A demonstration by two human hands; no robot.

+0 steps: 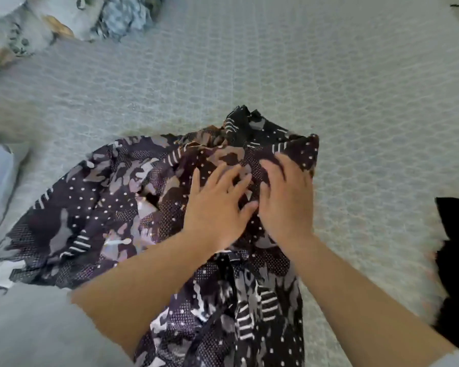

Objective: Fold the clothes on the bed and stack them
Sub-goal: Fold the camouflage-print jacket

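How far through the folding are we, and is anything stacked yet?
Early. No folded stack is in view. In hand: both the left hand and right hand lie on the dark patterned garment, spread rumpled on the bed. Left: crumpled clothes at the far corner and a black item at the right edge.

Two hands (217, 207) (284, 202), one patterned garment (96, 207), one bed (355, 102).

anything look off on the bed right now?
Nothing damaged. The dark patterned garment lies rumpled and unfolded under both hands, left hand and right hand. A heap of crumpled clothes sits unstacked at the far left.
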